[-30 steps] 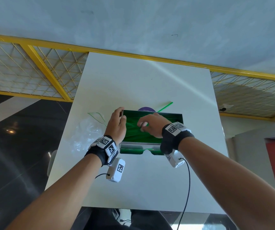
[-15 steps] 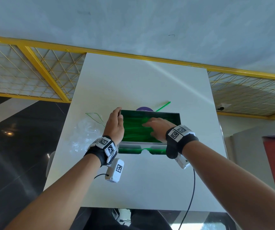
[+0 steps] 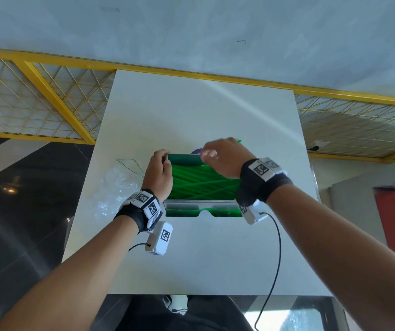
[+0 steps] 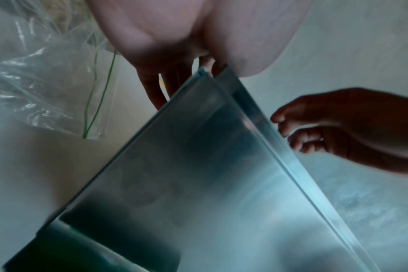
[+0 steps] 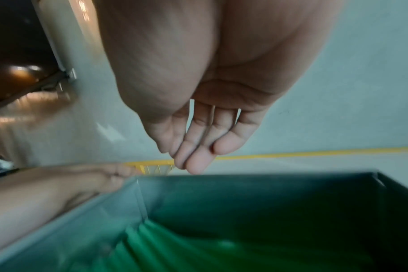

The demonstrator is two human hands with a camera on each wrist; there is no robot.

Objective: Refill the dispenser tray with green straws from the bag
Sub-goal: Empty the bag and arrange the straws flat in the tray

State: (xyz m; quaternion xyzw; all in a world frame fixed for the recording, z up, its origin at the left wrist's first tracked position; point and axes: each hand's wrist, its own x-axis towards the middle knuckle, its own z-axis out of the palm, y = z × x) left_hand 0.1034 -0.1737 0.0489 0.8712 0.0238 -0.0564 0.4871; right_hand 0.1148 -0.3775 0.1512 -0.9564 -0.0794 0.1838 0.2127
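Observation:
The metal dispenser tray (image 3: 199,200) sits mid-table, filled with crossed green straws (image 3: 203,182). My left hand (image 3: 162,167) grips the tray's far-left corner; in the left wrist view its fingers (image 4: 155,90) lie on the outside of the wall (image 4: 198,165). My right hand (image 3: 218,156) hovers above the tray's far edge, fingers loosely bent and holding nothing. In the right wrist view its fingertips (image 5: 193,158) hang over the open tray (image 5: 245,193) and the straws (image 5: 175,248). The clear plastic bag (image 3: 117,185) lies crumpled left of the tray.
One loose green straw (image 3: 238,141) pokes out behind my right hand, beyond the tray. A purple object (image 3: 197,151) lies just behind the tray. The white table (image 3: 203,259) ends at a yellow railing at the far side.
My right hand has lifted off the straws inside the tray and moved up toward the far edge. The left hand has kept its hold on the corner.

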